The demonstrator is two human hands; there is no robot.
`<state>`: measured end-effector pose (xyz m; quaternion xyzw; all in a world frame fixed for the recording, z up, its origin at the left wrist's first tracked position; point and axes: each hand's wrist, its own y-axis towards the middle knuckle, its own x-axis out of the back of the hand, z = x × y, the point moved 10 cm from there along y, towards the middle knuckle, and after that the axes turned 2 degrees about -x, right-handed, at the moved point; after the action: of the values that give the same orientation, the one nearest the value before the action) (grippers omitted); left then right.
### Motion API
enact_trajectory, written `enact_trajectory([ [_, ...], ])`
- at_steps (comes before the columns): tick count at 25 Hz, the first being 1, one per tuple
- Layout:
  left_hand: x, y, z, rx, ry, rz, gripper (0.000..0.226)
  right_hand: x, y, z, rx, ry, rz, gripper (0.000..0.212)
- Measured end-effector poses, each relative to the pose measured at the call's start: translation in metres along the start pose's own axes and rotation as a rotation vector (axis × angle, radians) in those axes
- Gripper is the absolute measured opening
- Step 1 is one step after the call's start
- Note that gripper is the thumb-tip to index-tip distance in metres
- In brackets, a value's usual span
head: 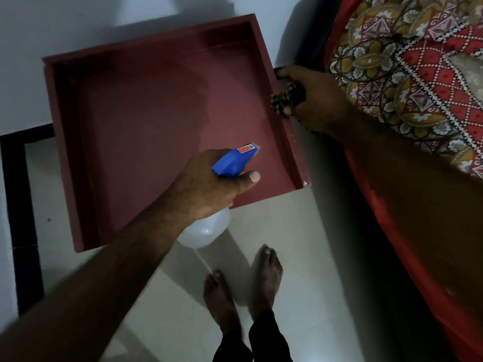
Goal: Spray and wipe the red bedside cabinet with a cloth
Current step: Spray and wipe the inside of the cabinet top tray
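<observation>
The red bedside cabinet (162, 131) is seen from above, standing on the pale floor (300, 270) against the white wall (39, 35), just beside the bed with its patterned bedcover (418, 74). Its top is a shallow tray with raised edges. The left hand (206, 189) is clenched around the spray bottle (209, 231); the blue spray head (235, 162) is pointed over the cabinet top (toward its right part), and the clear body hangs under the grip. The right hand (311, 97) is closed on a dark checked cloth (285, 99), which is pressed at the right edge of the cabinet. Two bare feet (245, 288) are visible on the floor in front.
</observation>
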<state>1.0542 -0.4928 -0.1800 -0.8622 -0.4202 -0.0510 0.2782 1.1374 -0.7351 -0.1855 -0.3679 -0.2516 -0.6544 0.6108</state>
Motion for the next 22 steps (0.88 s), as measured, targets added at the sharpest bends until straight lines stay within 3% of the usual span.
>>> enact_trajectory([
  [3, -0.003, -0.001, 0.001, 0.020, -0.026, 0.004, 0.080, 0.001, 0.006, 0.005, -0.009, -0.006, -0.013, 0.076],
  [8, 0.000, -0.004, -0.004, 0.005, -0.121, -0.058, 0.046, -0.004, -0.043, -0.009, -0.035, -0.015, -0.007, 0.072],
  [22, -0.008, -0.020, -0.012, -0.018, -0.020, -0.097, 0.051, -0.002, -0.073, -0.006, -0.048, 0.029, -0.033, 0.071],
])
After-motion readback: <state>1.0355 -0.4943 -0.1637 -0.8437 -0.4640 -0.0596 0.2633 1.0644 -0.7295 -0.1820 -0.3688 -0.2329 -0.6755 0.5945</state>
